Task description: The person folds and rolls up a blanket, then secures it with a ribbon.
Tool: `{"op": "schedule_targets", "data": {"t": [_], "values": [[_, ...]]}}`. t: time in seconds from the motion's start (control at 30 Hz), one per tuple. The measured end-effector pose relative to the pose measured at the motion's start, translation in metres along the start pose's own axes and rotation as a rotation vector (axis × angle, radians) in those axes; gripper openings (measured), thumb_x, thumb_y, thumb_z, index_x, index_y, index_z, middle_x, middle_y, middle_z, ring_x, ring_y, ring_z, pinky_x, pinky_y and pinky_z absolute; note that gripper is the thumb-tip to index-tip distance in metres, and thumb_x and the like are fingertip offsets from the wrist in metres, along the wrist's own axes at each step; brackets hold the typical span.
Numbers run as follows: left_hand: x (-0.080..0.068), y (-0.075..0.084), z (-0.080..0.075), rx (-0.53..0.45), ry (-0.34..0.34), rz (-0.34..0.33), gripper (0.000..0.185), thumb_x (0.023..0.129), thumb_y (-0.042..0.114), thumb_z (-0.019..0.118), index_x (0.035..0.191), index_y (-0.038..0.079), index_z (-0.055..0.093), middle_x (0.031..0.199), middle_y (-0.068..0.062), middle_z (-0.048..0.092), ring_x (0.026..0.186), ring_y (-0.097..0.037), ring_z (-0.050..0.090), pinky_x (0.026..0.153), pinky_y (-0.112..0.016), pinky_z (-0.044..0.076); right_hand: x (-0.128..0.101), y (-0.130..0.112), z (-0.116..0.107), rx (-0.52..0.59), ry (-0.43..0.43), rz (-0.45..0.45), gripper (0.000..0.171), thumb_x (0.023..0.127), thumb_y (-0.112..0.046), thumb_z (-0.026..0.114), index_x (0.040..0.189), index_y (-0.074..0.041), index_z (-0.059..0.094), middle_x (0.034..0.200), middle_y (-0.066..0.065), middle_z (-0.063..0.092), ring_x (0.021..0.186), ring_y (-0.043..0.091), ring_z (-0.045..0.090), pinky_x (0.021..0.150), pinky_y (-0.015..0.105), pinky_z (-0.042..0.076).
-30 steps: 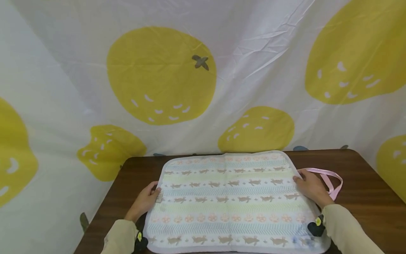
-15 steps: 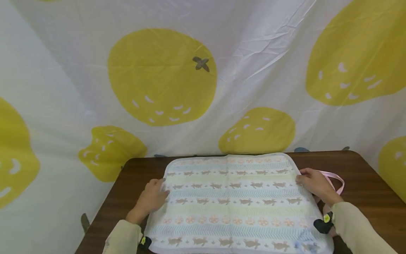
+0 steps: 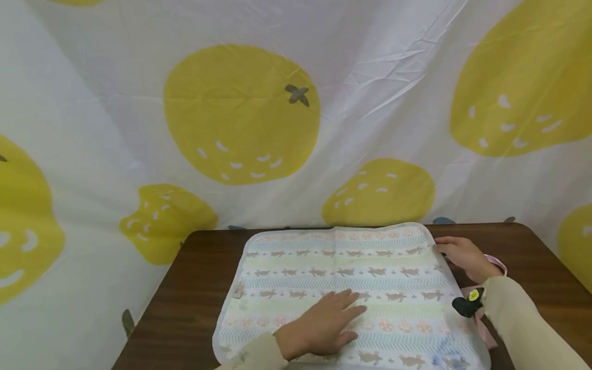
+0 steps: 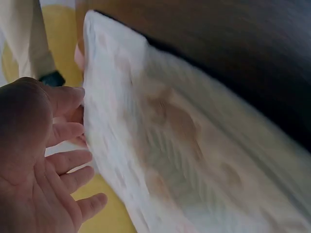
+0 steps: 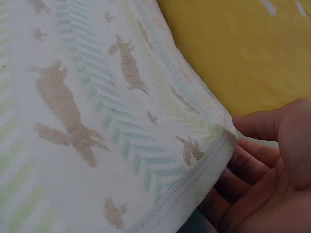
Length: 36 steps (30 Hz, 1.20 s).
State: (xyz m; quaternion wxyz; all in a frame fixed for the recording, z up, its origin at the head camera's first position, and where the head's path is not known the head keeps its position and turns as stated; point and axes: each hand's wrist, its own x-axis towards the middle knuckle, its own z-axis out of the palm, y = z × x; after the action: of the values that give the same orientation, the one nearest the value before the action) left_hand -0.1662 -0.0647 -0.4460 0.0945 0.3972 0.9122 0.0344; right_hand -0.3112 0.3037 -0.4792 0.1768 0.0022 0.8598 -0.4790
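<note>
A folded white cloth (image 3: 351, 277) with rows of brown animals and pastel stripes lies flat on a dark wooden table (image 3: 189, 293). My left hand (image 3: 324, 324) rests palm down on the cloth's near middle, fingers straight; in the left wrist view the left hand (image 4: 43, 160) shows spread fingers beside the blurred cloth (image 4: 184, 145). My right hand (image 3: 462, 253) is at the cloth's far right corner. In the right wrist view the right hand (image 5: 272, 165) has its fingers under the hemmed corner of the cloth (image 5: 97, 121), with the thumb at the seam.
A pink strap (image 3: 498, 263) lies on the table under my right wrist, mostly hidden. A white curtain with large yellow fruit prints (image 3: 240, 113) hangs close behind the table. The table's left edge (image 3: 152, 308) and rounded far right corner (image 3: 527, 228) are near.
My left hand has left the cloth's left edge and slid right onto its near middle. My right hand has moved along the right edge up to the far corner.
</note>
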Motion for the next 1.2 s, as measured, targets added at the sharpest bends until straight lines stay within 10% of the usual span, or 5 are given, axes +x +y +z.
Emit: {"op": "schedule_targets", "data": {"t": [0.27,0.5,0.77,0.97,1.2], "values": [[0.040,0.045,0.011,0.096,-0.114,0.188,0.056,0.104,0.045,0.044,0.154,0.021,0.035,0.160,0.000,0.032,0.148,-0.013,0.026,0.116,-0.032,0.030,0.009,0.001,-0.002,-0.007,-0.039,0.001,0.059,0.104,-0.029,0.046,0.143,0.014,0.036,0.140,0.035,0.043,0.114,0.039,0.053,0.089,0.048,0.051],[0.078,0.073,0.028,0.106,-0.306,0.219,0.060,0.104,0.051,0.036,0.158,0.031,0.019,0.163,0.013,0.015,0.148,-0.001,0.011,0.117,-0.023,0.021,0.017,0.010,0.000,0.011,-0.061,0.027,0.058,0.102,-0.028,0.051,0.141,0.013,0.039,0.138,0.033,0.045,0.114,0.037,0.053,0.093,0.050,0.048],[0.090,0.092,0.033,0.097,-0.312,0.244,0.061,0.103,0.052,0.040,0.158,0.035,0.020,0.160,0.014,0.021,0.146,0.001,0.016,0.116,-0.022,0.021,0.015,0.014,-0.004,0.070,-0.110,0.055,0.062,0.104,-0.033,0.048,0.145,0.011,0.035,0.143,0.033,0.039,0.118,0.037,0.051,0.096,0.048,0.048],[0.101,0.109,0.034,0.269,-0.317,0.216,0.063,0.099,0.062,0.038,0.155,0.042,0.018,0.147,0.019,0.032,0.132,0.003,0.032,0.108,-0.022,0.033,0.014,0.015,-0.004,0.105,-0.110,0.052,0.062,0.104,-0.033,0.048,0.145,0.012,0.034,0.141,0.030,0.044,0.111,0.025,0.056,0.091,0.041,0.050],[0.109,0.122,0.032,0.338,-0.299,0.298,0.067,0.099,0.057,0.045,0.156,0.029,0.023,0.134,0.019,0.047,0.115,0.006,0.045,0.089,-0.009,0.040,0.012,0.017,-0.005,0.127,-0.126,0.063,0.065,0.105,-0.033,0.045,0.148,0.012,0.028,0.148,0.033,0.034,0.121,0.034,0.049,0.097,0.046,0.047]]}}
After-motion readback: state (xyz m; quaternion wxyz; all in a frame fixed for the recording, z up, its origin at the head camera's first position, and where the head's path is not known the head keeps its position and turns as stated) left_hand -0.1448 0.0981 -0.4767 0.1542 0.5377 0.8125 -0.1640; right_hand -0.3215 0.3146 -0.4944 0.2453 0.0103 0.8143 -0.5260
